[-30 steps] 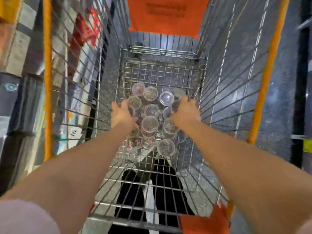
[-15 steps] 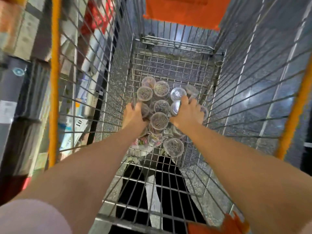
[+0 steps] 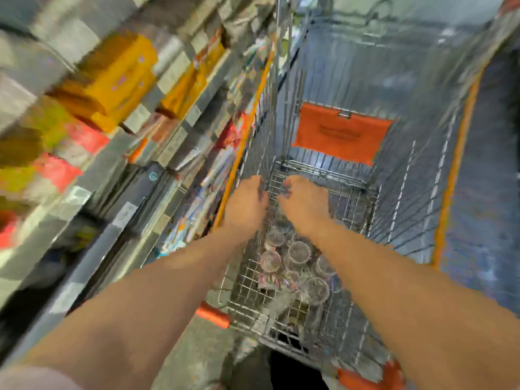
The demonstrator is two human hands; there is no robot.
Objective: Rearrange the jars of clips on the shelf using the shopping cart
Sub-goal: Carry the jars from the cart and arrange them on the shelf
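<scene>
On the wire floor of the shopping cart, toward its near end, the jars of clips are seen gathered in a tight cluster. Most are stood upright, with the long axis vertical and the round clear lids turned up toward the camera; the clips inside are too blurred to be made out singly. The cart's length is aligned away from the person, with an orange panel hung on its far end wall.

Above and just beyond the cluster, the left hand and the right hand are held close together. The left is placed at the cart's left wall, the right over the basket. The fingers of both are curled downward, but whether anything is gripped cannot be told through the motion blur.

To the left of the cart, a shelf is stacked with yellow packages, all heavily smeared.
</scene>
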